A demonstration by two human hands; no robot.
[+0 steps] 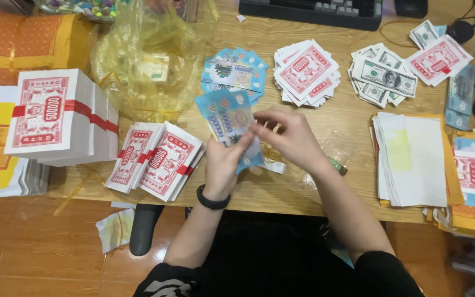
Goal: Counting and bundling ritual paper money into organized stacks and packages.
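My left hand, with a black band on the wrist, grips a fanned wad of blue paper notes above the wooden table. My right hand is pinched on the right edge of the same wad. Just beyond lies a loose pile of the same blue notes. A few rubber bands lie on the table under my hands.
Red-and-white note piles, green banknote piles, banded red bundles and a tall banded stack surround me. A yellow plastic bag sits at back left, white paper sheets at right, a keyboard at the far edge.
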